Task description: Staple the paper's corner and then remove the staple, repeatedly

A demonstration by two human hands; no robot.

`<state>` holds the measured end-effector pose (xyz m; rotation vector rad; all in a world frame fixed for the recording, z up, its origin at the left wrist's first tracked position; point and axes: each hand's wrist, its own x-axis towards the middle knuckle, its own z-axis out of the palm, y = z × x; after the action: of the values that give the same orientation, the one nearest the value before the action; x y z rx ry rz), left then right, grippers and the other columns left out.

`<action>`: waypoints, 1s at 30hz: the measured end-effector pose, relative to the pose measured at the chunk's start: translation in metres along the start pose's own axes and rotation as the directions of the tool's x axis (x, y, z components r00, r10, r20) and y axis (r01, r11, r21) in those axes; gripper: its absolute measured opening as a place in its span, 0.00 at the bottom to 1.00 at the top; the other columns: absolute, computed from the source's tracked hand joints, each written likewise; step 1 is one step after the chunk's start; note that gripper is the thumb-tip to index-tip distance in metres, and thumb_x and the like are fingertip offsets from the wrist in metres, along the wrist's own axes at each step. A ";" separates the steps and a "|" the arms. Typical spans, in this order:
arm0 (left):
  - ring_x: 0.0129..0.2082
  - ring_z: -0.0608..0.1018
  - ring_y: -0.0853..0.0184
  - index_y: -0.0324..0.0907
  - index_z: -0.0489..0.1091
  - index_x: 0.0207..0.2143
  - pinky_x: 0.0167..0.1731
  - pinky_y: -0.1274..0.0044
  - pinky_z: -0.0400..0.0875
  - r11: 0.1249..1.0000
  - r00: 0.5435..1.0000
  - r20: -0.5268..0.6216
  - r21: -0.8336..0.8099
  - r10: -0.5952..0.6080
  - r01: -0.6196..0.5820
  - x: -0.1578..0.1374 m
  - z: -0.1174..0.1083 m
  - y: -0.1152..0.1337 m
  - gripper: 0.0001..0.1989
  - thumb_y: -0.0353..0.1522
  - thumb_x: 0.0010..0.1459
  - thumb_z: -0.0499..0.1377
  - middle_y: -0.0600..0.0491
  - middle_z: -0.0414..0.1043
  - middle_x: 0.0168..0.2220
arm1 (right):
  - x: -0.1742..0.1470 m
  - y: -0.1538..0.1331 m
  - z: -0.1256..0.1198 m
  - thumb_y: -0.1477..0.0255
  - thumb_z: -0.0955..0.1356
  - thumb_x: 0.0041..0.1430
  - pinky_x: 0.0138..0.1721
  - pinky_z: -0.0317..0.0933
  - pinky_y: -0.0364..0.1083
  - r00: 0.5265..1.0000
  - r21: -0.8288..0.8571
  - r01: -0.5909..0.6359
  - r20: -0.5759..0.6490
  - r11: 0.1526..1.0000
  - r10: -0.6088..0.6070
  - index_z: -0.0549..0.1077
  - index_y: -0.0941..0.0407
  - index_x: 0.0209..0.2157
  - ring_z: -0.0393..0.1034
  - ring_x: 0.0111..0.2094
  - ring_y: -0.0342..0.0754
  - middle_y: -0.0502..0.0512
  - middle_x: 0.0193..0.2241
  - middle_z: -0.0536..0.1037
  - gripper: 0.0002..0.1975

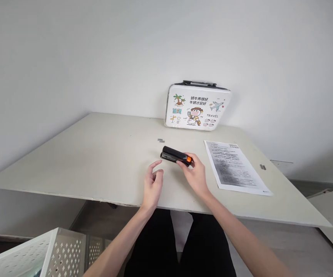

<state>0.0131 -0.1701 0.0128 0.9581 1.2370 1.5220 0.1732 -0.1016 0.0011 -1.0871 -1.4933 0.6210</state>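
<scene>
A black stapler (pixel 175 154) with an orange end piece is held just above the table, tilted slightly. My right hand (pixel 195 173) grips its rear end between thumb and fingers. Close to the stapler's front end, my left hand (pixel 154 184) has its thumb and index finger apart, with the other fingers curled. I see nothing clearly held in it. Beyond the stapler, small grey staple strips (pixel 161 141) lie on the table. To the right of my right hand lies a printed sheet of paper (pixel 235 165).
A white travel case (pixel 198 107) with cartoon prints and a black handle stands at the back of the pale table (pixel 76 161), by the wall. Another small grey strip (pixel 262 167) lies near the right edge. A perforated white basket (pixel 65 254) is below at left.
</scene>
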 end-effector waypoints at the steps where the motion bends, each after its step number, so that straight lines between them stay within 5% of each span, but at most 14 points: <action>1: 0.20 0.53 0.71 0.45 0.72 0.53 0.21 0.79 0.50 1.000 1.000 -0.001 -0.027 -0.004 0.004 0.000 -0.001 -0.001 0.18 0.35 0.60 0.61 0.63 0.48 0.20 | 0.010 0.007 0.008 0.59 0.73 0.59 0.47 0.69 0.53 1.000 0.025 -0.027 0.013 0.999 0.027 0.75 0.55 0.46 0.75 0.42 0.54 0.58 0.43 0.81 0.18; 9: 0.20 0.54 0.73 0.44 0.70 0.42 0.22 0.79 0.50 0.986 0.999 0.014 -0.162 -0.030 0.032 0.001 -0.004 -0.004 0.09 0.37 0.62 0.62 0.63 0.50 0.21 | 0.069 0.047 0.071 0.57 0.73 0.51 0.50 0.67 0.54 0.977 0.032 -0.142 0.167 0.989 0.134 0.74 0.54 0.43 0.74 0.43 0.56 0.58 0.42 0.82 0.21; 18: 0.19 0.49 0.76 0.42 0.70 0.37 0.20 0.79 0.46 0.930 0.989 0.088 -0.339 -0.119 0.142 0.004 -0.011 0.005 0.09 0.37 0.60 0.64 0.64 0.44 0.22 | 0.094 0.052 0.102 0.58 0.72 0.54 0.53 0.65 0.55 0.978 0.010 -0.081 0.192 0.997 0.077 0.73 0.54 0.42 0.74 0.45 0.55 0.58 0.43 0.81 0.18; 21: 0.17 0.54 0.76 0.39 0.71 0.37 0.19 0.81 0.53 0.819 0.964 0.147 -0.508 -0.222 0.266 0.012 -0.020 0.008 0.05 0.33 0.62 0.62 0.64 0.49 0.21 | 0.087 0.042 0.096 0.59 0.71 0.57 0.58 0.62 0.57 0.991 0.008 -0.049 0.127 0.999 0.048 0.72 0.55 0.46 0.72 0.51 0.56 0.61 0.49 0.79 0.19; 25: 0.29 0.76 0.69 0.35 0.73 0.43 0.31 0.79 0.73 0.589 0.895 0.143 -0.707 -0.424 0.392 0.024 -0.025 0.013 0.09 0.28 0.65 0.55 0.50 0.70 0.30 | 0.050 0.007 0.063 0.63 0.66 0.68 0.60 0.63 0.56 0.979 0.018 0.170 0.107 0.985 -0.171 0.70 0.54 0.52 0.71 0.55 0.53 0.62 0.52 0.77 0.15; 28: 0.43 0.82 0.60 0.32 0.72 0.51 0.43 0.73 0.77 0.560 0.869 0.168 -0.704 -0.465 0.436 0.027 -0.019 0.017 0.16 0.32 0.68 0.52 0.39 0.77 0.42 | 0.018 -0.022 0.030 0.66 0.66 0.70 0.62 0.63 0.56 0.862 0.002 0.374 0.369 0.927 -0.348 0.71 0.50 0.53 0.68 0.59 0.53 0.60 0.57 0.73 0.12; 30: 0.43 0.82 0.57 0.32 0.72 0.54 0.44 0.70 0.78 0.572 0.853 0.226 -0.659 -0.470 0.489 0.025 -0.011 0.020 0.19 0.35 0.69 0.51 0.39 0.77 0.41 | 0.003 -0.034 0.012 0.66 0.70 0.67 0.62 0.64 0.59 0.785 -0.068 0.464 0.493 0.883 -0.374 0.71 0.50 0.54 0.65 0.63 0.56 0.61 0.61 0.70 0.16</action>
<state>-0.0078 -0.1500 0.0309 0.0971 0.6891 1.3380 0.1517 -0.1113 0.0285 -0.7153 -2.1801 0.4428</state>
